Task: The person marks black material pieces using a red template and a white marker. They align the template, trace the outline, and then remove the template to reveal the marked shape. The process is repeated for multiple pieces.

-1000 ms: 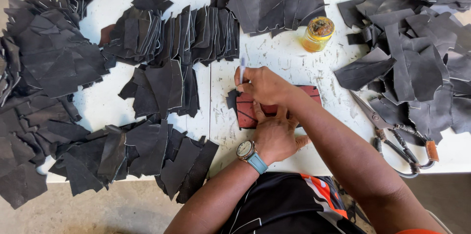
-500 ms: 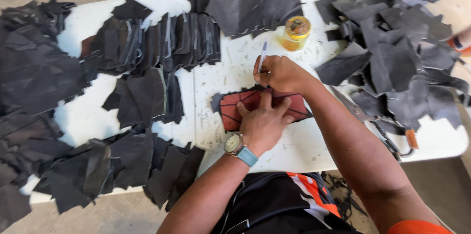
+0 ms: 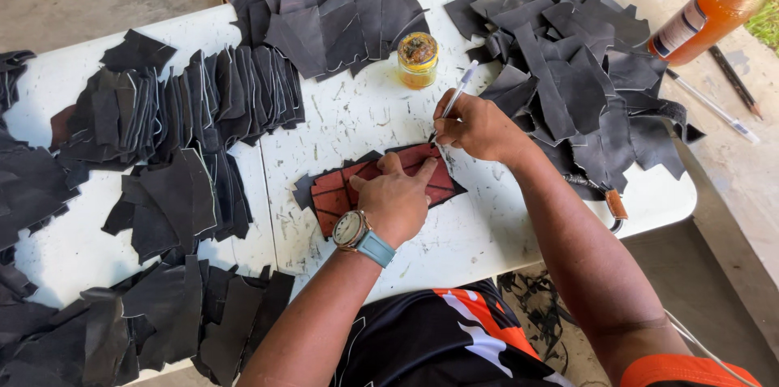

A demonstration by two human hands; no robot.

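Red template [image 3: 422, 172], a flat reddish-brown piece lying on a dark leather piece [image 3: 304, 188], sits near the middle of the white table [image 3: 503, 233], and from the head view, the only one we have, we see both hands working on it. Our left hand [image 3: 398, 196] lies palm down with fingers spread across the template, pressing it flat; a watch with a light blue strap [image 3: 361, 237] is on that wrist. Our right hand [image 3: 479, 127] pinches a white pen [image 3: 454, 99] between thumb and fingers, its tip touching the template's upper right edge. We judge the template thin, light and fairly stiff, like card or firm leather, so it would slide on the soft leather below unless held down broadly; a flat palm in its middle, away from the edge being traced, seems the sound hold. The leather under it looks limp and light, likely to wrinkle if dragged, and is best lifted by an edge. Around the work, many black leather pieces [image 3: 324, 22] lie fanned and piled, a small glass jar [image 3: 419, 58] with amber contents stands just beyond the pen, and scissors [image 3: 604, 196] lie partly hidden under our right forearm. An orange bottle [image 3: 714, 10] shows at the upper right.
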